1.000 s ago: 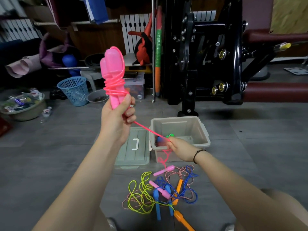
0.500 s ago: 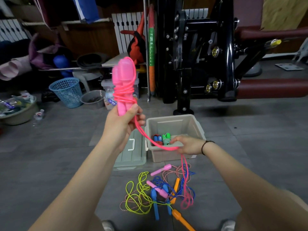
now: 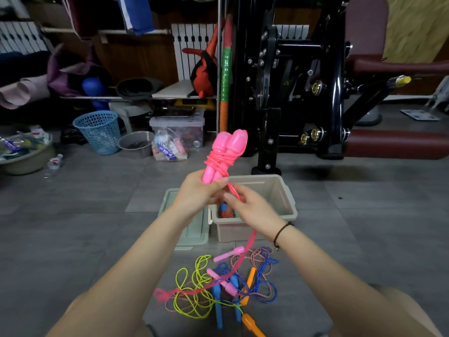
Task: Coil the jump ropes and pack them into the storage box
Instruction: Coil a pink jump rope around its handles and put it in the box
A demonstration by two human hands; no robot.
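My left hand (image 3: 199,193) grips the lower ends of two pink jump-rope handles (image 3: 224,152), held upright with pink cord wound round them. My right hand (image 3: 247,206) pinches the loose pink cord (image 3: 239,266) just below the handles; the rest of it swings down to the floor at the left. The beige storage box (image 3: 281,198) stands open on the floor behind my hands, with coiled ropes (image 3: 226,211) inside. Its grey-green lid (image 3: 194,235) lies to the left of it. A tangle of yellow, blue, orange and pink jump ropes (image 3: 226,285) lies on the floor near my knees.
A black weight machine (image 3: 303,93) with dark red pads stands behind the box. At the back left are a blue basket (image 3: 98,131), a grey bowl (image 3: 136,143), a clear bin (image 3: 178,128) and a basin of clutter (image 3: 21,154). Grey floor tiles surround the box.
My right hand came up from the box rim to the handles, drawing the cord in. My left hand lowered the handles towards the box. The loose cord swung out to the left.
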